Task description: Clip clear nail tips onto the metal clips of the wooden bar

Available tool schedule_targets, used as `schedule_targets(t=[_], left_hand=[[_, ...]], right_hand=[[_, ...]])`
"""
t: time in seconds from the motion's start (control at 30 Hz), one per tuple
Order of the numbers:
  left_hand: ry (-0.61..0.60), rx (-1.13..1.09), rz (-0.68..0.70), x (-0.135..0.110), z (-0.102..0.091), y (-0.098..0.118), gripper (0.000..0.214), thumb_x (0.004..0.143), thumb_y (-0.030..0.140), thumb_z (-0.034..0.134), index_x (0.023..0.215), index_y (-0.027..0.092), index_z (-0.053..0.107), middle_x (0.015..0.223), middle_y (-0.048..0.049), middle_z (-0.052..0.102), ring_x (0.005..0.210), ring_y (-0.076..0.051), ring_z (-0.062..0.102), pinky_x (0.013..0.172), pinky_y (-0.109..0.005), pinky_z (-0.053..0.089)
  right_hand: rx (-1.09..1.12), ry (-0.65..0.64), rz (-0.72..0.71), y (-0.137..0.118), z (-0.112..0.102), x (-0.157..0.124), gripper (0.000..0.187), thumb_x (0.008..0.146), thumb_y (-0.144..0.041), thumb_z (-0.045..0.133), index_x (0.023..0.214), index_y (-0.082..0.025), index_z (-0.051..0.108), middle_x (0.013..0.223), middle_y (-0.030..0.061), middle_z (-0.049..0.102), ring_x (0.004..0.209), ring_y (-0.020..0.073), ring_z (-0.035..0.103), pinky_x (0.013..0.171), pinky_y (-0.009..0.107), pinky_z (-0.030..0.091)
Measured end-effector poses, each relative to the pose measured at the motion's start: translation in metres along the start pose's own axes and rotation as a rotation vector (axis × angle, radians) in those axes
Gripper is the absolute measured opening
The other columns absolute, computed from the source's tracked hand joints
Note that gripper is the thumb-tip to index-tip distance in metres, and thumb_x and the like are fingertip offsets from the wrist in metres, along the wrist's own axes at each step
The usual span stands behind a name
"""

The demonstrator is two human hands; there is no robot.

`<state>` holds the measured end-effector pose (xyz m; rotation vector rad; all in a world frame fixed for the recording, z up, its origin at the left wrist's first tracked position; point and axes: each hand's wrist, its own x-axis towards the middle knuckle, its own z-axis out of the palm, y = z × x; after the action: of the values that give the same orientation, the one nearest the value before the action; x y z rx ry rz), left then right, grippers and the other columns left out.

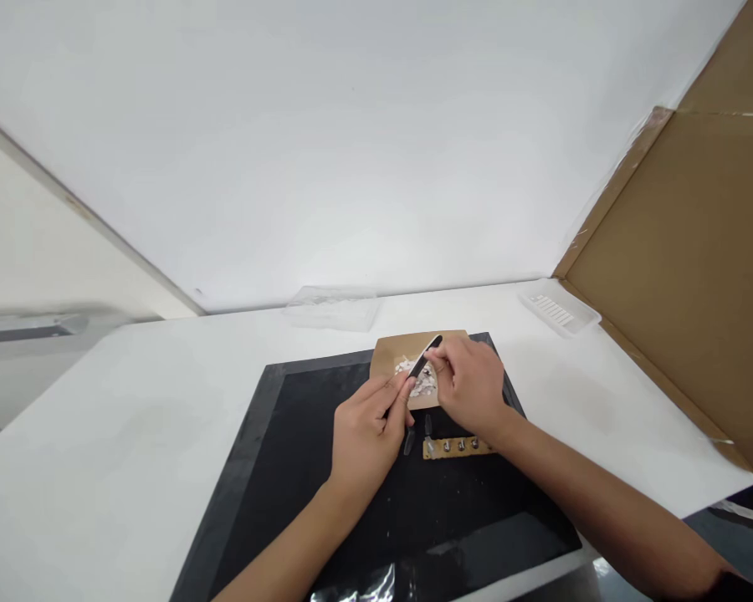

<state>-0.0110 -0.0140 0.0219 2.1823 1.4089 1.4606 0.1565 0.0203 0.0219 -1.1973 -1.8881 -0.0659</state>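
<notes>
My left hand (370,426) is closed round the lower end of a thin black file-like stick (427,355) that slants up to the right. My right hand (468,383) is pinched at the stick's upper half, holding something too small to make out. Both hands hover over a brown cardboard piece (392,351) that carries a small pile of white bits (422,383). Just below the hands lies a narrow brown strip (458,447) with several small round studs, and two dark slim pieces (417,435) lie beside it. All of it rests on a black mat (301,451).
The mat lies on a white table (131,418). A clear plastic box (332,308) sits at the back by the wall, and a white tray (558,308) at the back right. A large brown cardboard sheet (683,259) leans along the right side. Clear wrap (357,585) lies at the mat's near edge.
</notes>
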Motion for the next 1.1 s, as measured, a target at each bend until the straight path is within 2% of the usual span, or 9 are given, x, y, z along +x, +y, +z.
schedule_targets(t=[0.1, 0.2, 0.33, 0.43, 0.57, 0.67, 0.8, 0.97, 1.1], left_hand=[[-0.005, 0.002, 0.008, 0.001, -0.001, 0.000, 0.037, 0.104, 0.021, 0.062, 0.069, 0.019, 0.074, 0.064, 0.0005, 0.067, 0.061, -0.012, 0.066, 0.066, -0.023, 0.055], [-0.003, 0.000, 0.001, 0.001, -0.003, 0.001, 0.038, 0.104, 0.020, 0.062, 0.068, 0.019, 0.073, 0.067, 0.0003, 0.069, 0.060, -0.011, 0.066, 0.065, -0.023, 0.055], [-0.003, -0.001, 0.002, 0.002, -0.003, 0.001, 0.040, 0.105, 0.020, 0.062, 0.066, 0.019, 0.071, 0.064, 0.0009, 0.067, 0.059, -0.011, 0.066, 0.062, -0.022, 0.053], [0.003, -0.005, -0.009, 0.002, -0.003, 0.000, 0.043, 0.104, 0.020, 0.063, 0.061, 0.019, 0.068, 0.067, 0.0003, 0.068, 0.064, -0.011, 0.068, 0.065, -0.022, 0.053], [0.001, 0.005, -0.022, 0.003, -0.002, 0.000, 0.043, 0.103, 0.019, 0.064, 0.061, 0.018, 0.068, 0.066, 0.0005, 0.068, 0.067, -0.012, 0.069, 0.069, -0.022, 0.053], [-0.004, 0.000, -0.027, 0.002, -0.001, 0.001, 0.043, 0.104, 0.019, 0.063, 0.060, 0.018, 0.068, 0.067, 0.0005, 0.068, 0.067, -0.011, 0.069, 0.070, -0.022, 0.053], [-0.003, 0.015, -0.019, 0.001, -0.002, 0.002, 0.039, 0.105, 0.021, 0.061, 0.068, 0.018, 0.072, 0.066, 0.0005, 0.067, 0.063, -0.012, 0.067, 0.067, -0.023, 0.053], [0.012, 0.140, -0.071, 0.007, -0.012, -0.017, 0.028, 0.107, 0.028, 0.056, 0.094, 0.017, 0.077, 0.066, 0.0003, 0.068, 0.068, -0.016, 0.067, 0.077, -0.028, 0.053], [0.046, 0.355, -0.233, 0.019, -0.028, -0.043, 0.031, 0.105, 0.036, 0.053, 0.105, 0.016, 0.076, 0.085, -0.0068, 0.076, 0.082, -0.023, 0.072, 0.077, -0.033, 0.052]], right_hand=[[0.026, -0.057, -0.049, 0.001, -0.001, 0.001, 0.028, 0.109, -0.030, 0.052, 0.082, -0.024, 0.054, 0.074, 0.0010, 0.069, 0.070, 0.0187, 0.063, 0.068, 0.033, 0.036], [-0.010, 0.017, -0.035, 0.003, -0.001, 0.002, 0.028, 0.110, -0.030, 0.050, 0.083, -0.024, 0.056, 0.074, 0.0011, 0.069, 0.068, 0.0186, 0.062, 0.067, 0.034, 0.035], [0.021, -0.054, -0.082, 0.003, 0.000, 0.001, 0.028, 0.108, -0.030, 0.052, 0.081, -0.024, 0.054, 0.074, 0.0012, 0.069, 0.069, 0.0186, 0.061, 0.068, 0.033, 0.035], [-0.030, -0.027, -0.018, 0.004, 0.001, 0.001, 0.026, 0.108, -0.028, 0.051, 0.083, -0.023, 0.055, 0.074, 0.0016, 0.069, 0.069, 0.0188, 0.060, 0.067, 0.033, 0.033], [-0.013, -0.090, -0.041, 0.005, 0.002, 0.001, 0.029, 0.108, -0.031, 0.051, 0.081, -0.023, 0.055, 0.073, 0.0011, 0.068, 0.069, 0.0180, 0.060, 0.068, 0.033, 0.034], [-0.026, -0.056, -0.012, 0.006, 0.003, 0.000, 0.027, 0.109, -0.029, 0.050, 0.084, -0.022, 0.057, 0.076, 0.0012, 0.070, 0.072, 0.0179, 0.062, 0.069, 0.032, 0.034], [-0.036, -0.086, -0.094, 0.004, 0.002, 0.000, 0.030, 0.109, -0.031, 0.051, 0.081, -0.022, 0.055, 0.072, 0.0008, 0.068, 0.067, 0.0176, 0.060, 0.067, 0.032, 0.034], [-0.049, 0.142, -0.093, 0.008, -0.004, 0.001, 0.026, 0.111, -0.027, 0.051, 0.086, -0.022, 0.057, 0.076, 0.0010, 0.071, 0.069, 0.0161, 0.064, 0.069, 0.032, 0.036], [-0.076, 0.175, -0.157, 0.015, -0.007, -0.002, 0.028, 0.110, -0.027, 0.057, 0.083, -0.022, 0.054, 0.072, -0.0006, 0.070, 0.063, 0.0147, 0.062, 0.065, 0.033, 0.033]])
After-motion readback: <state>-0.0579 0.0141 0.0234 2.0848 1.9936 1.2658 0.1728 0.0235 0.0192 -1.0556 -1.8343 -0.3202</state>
